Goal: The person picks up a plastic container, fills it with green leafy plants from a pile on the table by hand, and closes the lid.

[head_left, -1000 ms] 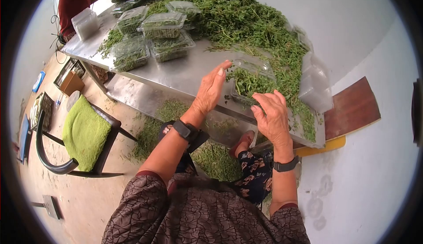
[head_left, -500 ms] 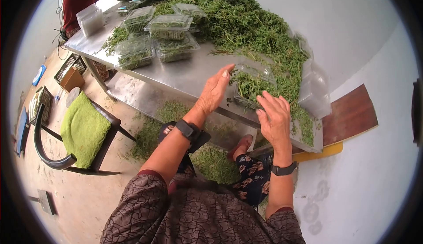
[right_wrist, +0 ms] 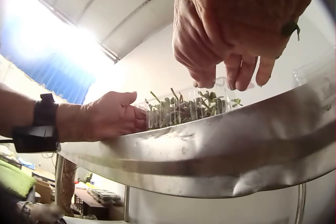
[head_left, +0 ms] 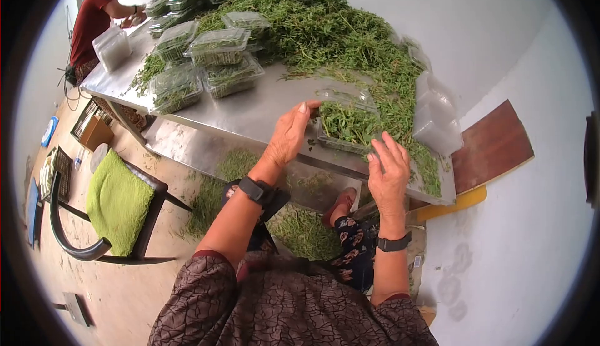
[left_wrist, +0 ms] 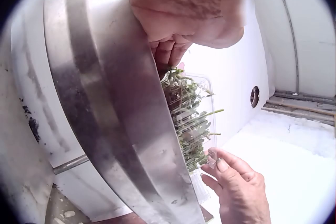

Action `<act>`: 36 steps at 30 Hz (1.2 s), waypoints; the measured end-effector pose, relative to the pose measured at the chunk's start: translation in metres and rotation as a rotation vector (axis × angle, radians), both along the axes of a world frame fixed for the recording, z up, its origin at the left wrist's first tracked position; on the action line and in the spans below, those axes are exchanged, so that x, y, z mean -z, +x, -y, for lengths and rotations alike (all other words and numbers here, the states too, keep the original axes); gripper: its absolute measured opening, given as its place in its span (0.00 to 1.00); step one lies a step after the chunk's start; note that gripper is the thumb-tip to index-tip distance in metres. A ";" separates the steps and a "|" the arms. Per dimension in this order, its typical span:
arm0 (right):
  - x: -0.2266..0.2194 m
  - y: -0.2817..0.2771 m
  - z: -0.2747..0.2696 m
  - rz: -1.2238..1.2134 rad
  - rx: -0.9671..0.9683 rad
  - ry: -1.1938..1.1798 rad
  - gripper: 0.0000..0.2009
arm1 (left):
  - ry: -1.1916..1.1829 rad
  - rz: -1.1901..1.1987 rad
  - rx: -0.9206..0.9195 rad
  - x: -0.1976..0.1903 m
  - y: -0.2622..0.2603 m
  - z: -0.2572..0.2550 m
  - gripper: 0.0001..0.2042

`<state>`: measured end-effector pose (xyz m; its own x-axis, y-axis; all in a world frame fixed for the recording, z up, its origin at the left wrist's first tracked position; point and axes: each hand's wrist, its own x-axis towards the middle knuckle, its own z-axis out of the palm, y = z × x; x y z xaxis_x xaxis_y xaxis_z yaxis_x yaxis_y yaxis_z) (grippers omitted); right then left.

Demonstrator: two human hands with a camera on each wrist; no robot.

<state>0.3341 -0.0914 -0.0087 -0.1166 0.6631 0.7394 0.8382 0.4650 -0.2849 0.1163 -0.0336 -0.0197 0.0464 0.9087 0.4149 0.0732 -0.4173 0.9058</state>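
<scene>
A clear plastic clamshell box (head_left: 340, 143) heaped with leafy green stems (head_left: 350, 121) sits at the table's front edge, its lid (head_left: 350, 99) standing raised behind. My left hand (head_left: 287, 135) lies along the box's left end, thumb uppermost and fingers against its side. In the right wrist view that left hand (right_wrist: 113, 116) has its fingertips hidden behind the wall. At the opposite front corner my right hand (head_left: 389, 174) pinches the plastic rim between thumb and fingers, as the left wrist view shows with this hand (left_wrist: 239, 187).
A large pile of greens (head_left: 337, 27) covers the back of the metal table (head_left: 250, 112). Several filled boxes (head_left: 219, 46) stand to the left, nested empty ones (head_left: 435, 118) on the right. Another person (head_left: 94, 24) works at the far end. A chair with a green towel (head_left: 119, 199) stands behind left.
The head view has shifted, showing more of the other person. My right fingers have come down to the box's front corner. My left hand stays at the box's left end.
</scene>
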 end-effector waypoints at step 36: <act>-0.018 -0.052 0.002 0.203 -0.100 0.133 0.16 | -0.169 0.117 0.009 -0.009 -0.002 0.006 0.32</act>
